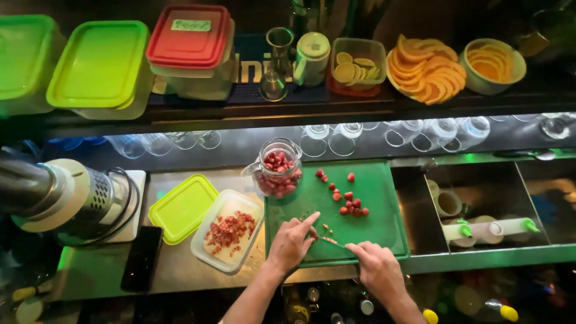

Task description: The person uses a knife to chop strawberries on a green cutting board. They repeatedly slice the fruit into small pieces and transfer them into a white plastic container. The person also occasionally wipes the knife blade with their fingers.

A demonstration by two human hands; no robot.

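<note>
Right hand [376,268] grips a knife [329,240], blade pointing left toward left fingertips [312,219] pinning a red fruit piece [314,235] on the green cutting board [384,234].

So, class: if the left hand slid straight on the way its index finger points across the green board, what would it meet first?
Probably the loose cluster of red fruit pieces on the cutting board. The left hand points up and right toward them, with bare board between, though depth is hard to judge.
</note>
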